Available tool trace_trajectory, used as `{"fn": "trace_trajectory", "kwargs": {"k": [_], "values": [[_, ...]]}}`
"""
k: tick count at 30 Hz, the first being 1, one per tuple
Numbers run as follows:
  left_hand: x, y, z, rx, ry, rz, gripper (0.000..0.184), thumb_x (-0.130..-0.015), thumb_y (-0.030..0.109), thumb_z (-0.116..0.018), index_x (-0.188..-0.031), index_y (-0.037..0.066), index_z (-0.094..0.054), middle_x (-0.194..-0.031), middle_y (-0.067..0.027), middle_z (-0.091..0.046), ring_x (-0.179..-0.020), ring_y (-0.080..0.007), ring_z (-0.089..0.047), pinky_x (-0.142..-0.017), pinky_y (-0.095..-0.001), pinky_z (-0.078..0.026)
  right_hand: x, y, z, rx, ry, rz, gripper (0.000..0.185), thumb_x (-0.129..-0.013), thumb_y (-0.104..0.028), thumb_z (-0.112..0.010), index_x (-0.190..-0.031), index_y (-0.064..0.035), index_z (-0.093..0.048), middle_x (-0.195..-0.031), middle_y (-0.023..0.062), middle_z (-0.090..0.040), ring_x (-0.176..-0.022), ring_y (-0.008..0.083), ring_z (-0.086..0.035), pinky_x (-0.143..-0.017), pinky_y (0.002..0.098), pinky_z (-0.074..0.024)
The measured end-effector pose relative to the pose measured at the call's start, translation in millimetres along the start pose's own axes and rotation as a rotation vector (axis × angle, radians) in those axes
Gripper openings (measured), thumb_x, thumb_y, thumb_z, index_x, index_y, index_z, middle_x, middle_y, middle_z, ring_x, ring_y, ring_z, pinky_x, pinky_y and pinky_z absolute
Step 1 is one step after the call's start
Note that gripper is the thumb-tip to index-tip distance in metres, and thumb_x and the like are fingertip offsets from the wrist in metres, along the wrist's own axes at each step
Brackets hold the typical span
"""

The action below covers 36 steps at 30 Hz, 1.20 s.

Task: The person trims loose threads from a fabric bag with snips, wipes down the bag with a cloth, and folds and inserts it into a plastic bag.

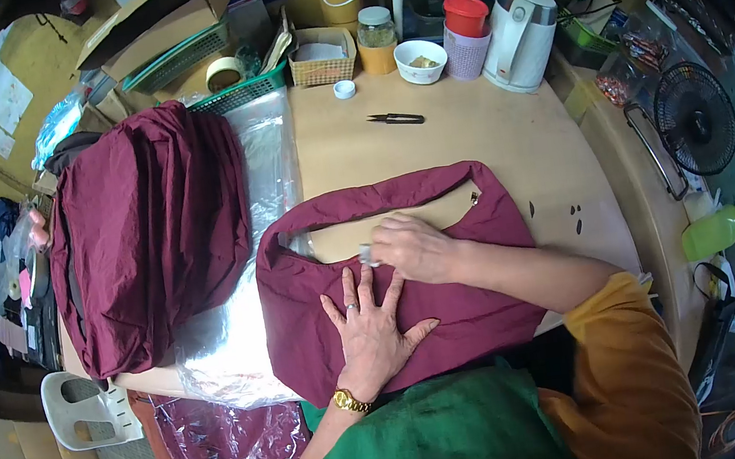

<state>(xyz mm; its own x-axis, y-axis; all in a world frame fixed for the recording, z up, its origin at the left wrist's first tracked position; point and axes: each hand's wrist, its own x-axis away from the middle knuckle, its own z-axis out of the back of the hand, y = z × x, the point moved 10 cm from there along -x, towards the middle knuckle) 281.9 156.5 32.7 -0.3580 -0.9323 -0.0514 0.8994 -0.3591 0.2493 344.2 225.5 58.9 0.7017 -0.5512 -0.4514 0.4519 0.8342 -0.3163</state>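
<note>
A maroon cloth bag (pixel 478 308) lies flat on the table, its wide strap looping away at the top, with a small metal piece (pixel 475 199) at the strap's right side. My left hand (pixel 369 335), with a ring and a gold watch, presses flat on the bag with fingers spread. Just above its fingertips, my right hand (pixel 407 250) is closed on a small whitish item (pixel 365 255) at the bag's upper opening edge. What that item is cannot be made out.
A tall pile of maroon bags (pixel 148 238) stands at the left beside clear plastic sheets (pixel 271 150). Black snips (pixel 396 119) lie on the table (pixel 339 150). Along the back are a bowl (pixel 421 65), jar (pixel 377 40), red cup (pixel 465 17) and kettle (pixel 520 38).
</note>
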Motion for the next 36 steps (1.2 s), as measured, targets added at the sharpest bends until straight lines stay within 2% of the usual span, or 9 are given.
{"fn": "trace_trajectory", "kwargs": {"k": [6,13,15,18,21,27,31,33,36], "values": [[0,0,1,0.020,-0.016,0.004,0.090,-0.076,0.076,-0.060,-0.146,0.021,-0.047,-0.151,-0.0246,-0.033,-0.145,-0.0458,-0.022,-0.107,-0.0760,-0.014,26,7,16,0.078,-0.032,-0.011,0.020,-0.074,-0.004,-0.064,-0.094,-0.0055,-0.062,-0.089,0.0097,-0.058,-0.092,0.0291,-0.058,-0.083,0.0409,-0.0462],[0,-2,-2,0.002,-0.058,0.013,0.090,-0.077,0.075,-0.059,-0.148,0.022,-0.044,-0.152,-0.0235,-0.033,-0.145,-0.0448,-0.022,-0.108,-0.0749,-0.014,-6,-5,-12,0.053,-0.002,0.018,0.022,-0.072,-0.008,-0.068,-0.094,-0.0076,-0.063,-0.090,0.0076,-0.058,-0.093,0.0272,-0.059,-0.085,0.0398,-0.0458],[1,-1,2,0.014,-0.044,0.014,0.089,-0.078,0.075,-0.057,-0.148,0.022,-0.044,-0.152,-0.0225,-0.034,-0.146,-0.0434,-0.022,-0.109,-0.0740,-0.013,2,-4,5,0.072,0.050,0.002,0.018,-0.074,-0.009,-0.067,-0.092,-0.0075,-0.064,-0.088,0.0071,-0.057,-0.092,0.0258,-0.059,-0.085,0.0401,-0.0454],[0,-1,3,0.013,-0.021,0.005,0.089,-0.078,0.074,-0.058,-0.148,0.020,-0.044,-0.151,-0.0222,-0.035,-0.145,-0.0428,-0.023,-0.110,-0.0732,-0.013,21,10,17,0.128,-0.028,-0.068,0.011,-0.077,-0.012,-0.064,-0.087,-0.0083,-0.065,-0.086,0.0064,-0.057,-0.091,0.0242,-0.060,-0.083,0.0392,-0.0443],[-2,-3,1,0.001,-0.010,0.019,0.090,-0.078,0.073,-0.059,-0.149,0.020,-0.042,-0.151,-0.0230,-0.034,-0.145,-0.0438,-0.023,-0.110,-0.0730,-0.014,2,-2,6,0.200,-0.057,0.018,0.012,-0.078,-0.011,-0.063,-0.089,-0.0081,-0.066,-0.086,0.0066,-0.057,-0.090,0.0240,-0.060,-0.081,0.0390,-0.0437],[-1,-10,4,-0.019,0.004,0.072,0.090,-0.078,0.072,-0.060,-0.150,0.021,-0.040,-0.153,-0.0227,-0.030,-0.145,-0.0444,-0.022,-0.110,-0.0730,-0.013,10,11,17,0.117,0.049,-0.049,0.011,-0.080,-0.010,-0.063,-0.090,-0.0072,-0.067,-0.089,0.0077,-0.057,-0.091,0.0258,-0.059,-0.082,0.0387,-0.0452],[-1,-5,5,-0.001,-0.018,0.015,0.088,-0.078,0.073,-0.060,-0.149,0.023,-0.043,-0.155,-0.0212,-0.028,-0.145,-0.0468,-0.019,-0.108,-0.0760,-0.012,17,22,40,0.224,-0.189,-0.177,0.010,-0.080,-0.008,-0.065,-0.089,-0.0079,-0.068,-0.089,0.0098,-0.058,-0.092,0.0270,-0.059,-0.077,0.0430,-0.0489],[0,-2,3,-0.016,-0.024,-0.003,0.087,-0.078,0.073,-0.060,-0.148,0.024,-0.044,-0.156,-0.0205,-0.028,-0.145,-0.0476,-0.018,-0.107,-0.0770,-0.011,6,25,38,-0.070,-0.102,-0.305,0.008,-0.081,-0.009,-0.066,-0.088,-0.0080,-0.068,-0.091,0.0088,-0.058,-0.095,0.0260,-0.060,-0.077,0.0438,-0.0489],[-1,-5,3,-0.007,-0.031,0.000,0.086,-0.078,0.074,-0.059,-0.148,0.026,-0.045,-0.156,-0.0193,-0.028,-0.145,-0.0487,-0.019,-0.106,-0.0776,-0.011,-1,11,11,-0.038,0.017,-0.107,0.006,-0.080,-0.011,-0.068,-0.085,-0.0078,-0.069,-0.089,0.0060,-0.058,-0.093,0.0238,-0.058,-0.083,0.0398,-0.0456]]}}
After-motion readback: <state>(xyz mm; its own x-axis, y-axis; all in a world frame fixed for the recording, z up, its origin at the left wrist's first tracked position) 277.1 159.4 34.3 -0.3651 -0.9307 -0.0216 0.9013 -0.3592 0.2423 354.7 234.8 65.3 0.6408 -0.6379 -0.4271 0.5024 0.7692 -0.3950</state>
